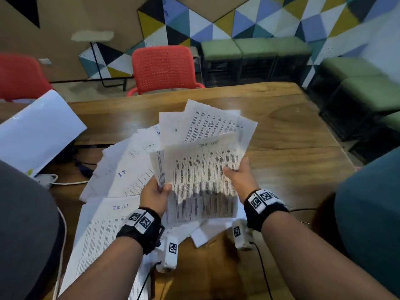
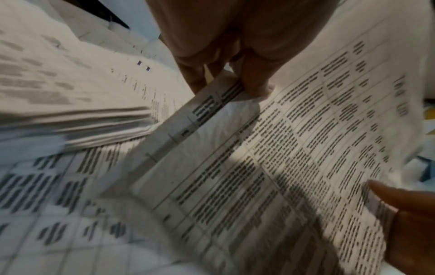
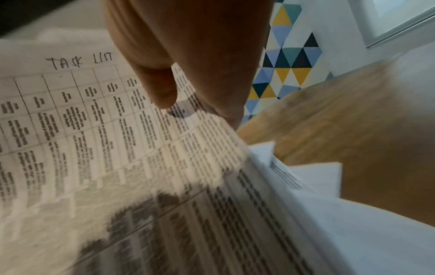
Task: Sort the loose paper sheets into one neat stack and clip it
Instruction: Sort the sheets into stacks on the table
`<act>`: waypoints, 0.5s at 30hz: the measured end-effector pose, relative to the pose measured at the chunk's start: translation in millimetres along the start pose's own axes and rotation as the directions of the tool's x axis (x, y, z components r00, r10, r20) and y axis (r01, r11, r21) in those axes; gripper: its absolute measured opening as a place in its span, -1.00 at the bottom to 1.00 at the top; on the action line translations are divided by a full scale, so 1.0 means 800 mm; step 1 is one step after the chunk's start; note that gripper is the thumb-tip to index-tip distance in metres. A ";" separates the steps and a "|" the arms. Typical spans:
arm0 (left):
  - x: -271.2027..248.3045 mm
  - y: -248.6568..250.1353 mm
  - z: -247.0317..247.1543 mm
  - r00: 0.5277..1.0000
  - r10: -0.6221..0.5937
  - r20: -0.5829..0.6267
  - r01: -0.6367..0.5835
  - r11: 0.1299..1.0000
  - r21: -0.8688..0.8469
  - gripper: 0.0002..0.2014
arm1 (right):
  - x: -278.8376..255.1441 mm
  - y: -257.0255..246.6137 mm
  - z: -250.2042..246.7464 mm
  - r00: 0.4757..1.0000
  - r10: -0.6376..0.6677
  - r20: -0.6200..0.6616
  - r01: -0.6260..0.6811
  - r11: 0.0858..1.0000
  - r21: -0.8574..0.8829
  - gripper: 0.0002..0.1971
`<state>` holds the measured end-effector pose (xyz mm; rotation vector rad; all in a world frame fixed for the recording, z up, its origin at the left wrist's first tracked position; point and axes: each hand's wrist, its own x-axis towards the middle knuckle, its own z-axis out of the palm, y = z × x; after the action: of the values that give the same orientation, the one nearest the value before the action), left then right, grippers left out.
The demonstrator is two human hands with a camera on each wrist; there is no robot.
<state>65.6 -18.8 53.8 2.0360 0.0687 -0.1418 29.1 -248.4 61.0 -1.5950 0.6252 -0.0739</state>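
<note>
A fan of several printed table sheets [image 1: 205, 165] is raised above the wooden table [image 1: 292, 131]; the front one is headed "TASK LIST" in handwriting. My left hand [image 1: 161, 188] pinches the fan's lower left edge, thumb in front. My right hand [image 1: 231, 169] grips its right edge, thumb on the print. In the left wrist view the left hand [image 2: 226, 81] nips the sheet edges [image 2: 306, 148]. In the right wrist view the right hand [image 3: 188, 104] holds the headed sheet [image 3: 94, 130]. More loose sheets [image 1: 121, 169] lie spread and overlapping on the table below and to the left.
A large white sheet [image 1: 36, 133] leans at the left over a white power strip [image 1: 46, 178] and cables. Two red chairs [image 1: 164, 68] stand beyond the far edge, green stools [image 1: 255, 50] along the patterned wall. A teal seat [image 1: 368, 213] is close on the right.
</note>
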 end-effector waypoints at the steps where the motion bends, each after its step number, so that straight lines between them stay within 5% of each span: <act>1: 0.000 0.007 -0.003 1.000 0.007 -0.017 -0.008 1.000 -0.026 -0.92 | -0.007 -0.015 0.002 0.999 -0.052 -0.013 0.053 0.998 0.046 -0.25; 7: 0.001 0.032 -0.017 0.994 0.098 -0.049 -0.108 0.938 -0.330 -0.52 | -0.043 -0.060 0.003 0.937 -0.337 -0.090 0.346 0.930 0.121 -0.60; 15: -0.011 0.037 0.001 0.992 0.129 -0.019 -0.125 0.901 -0.416 -0.45 | -0.051 -0.036 -0.001 0.958 -0.279 -0.073 0.287 0.942 0.171 -0.51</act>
<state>60.0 -33.0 80.7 1.6050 -0.0378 -0.0476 4.2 -232.2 100.7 -1.5001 0.4091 -0.3743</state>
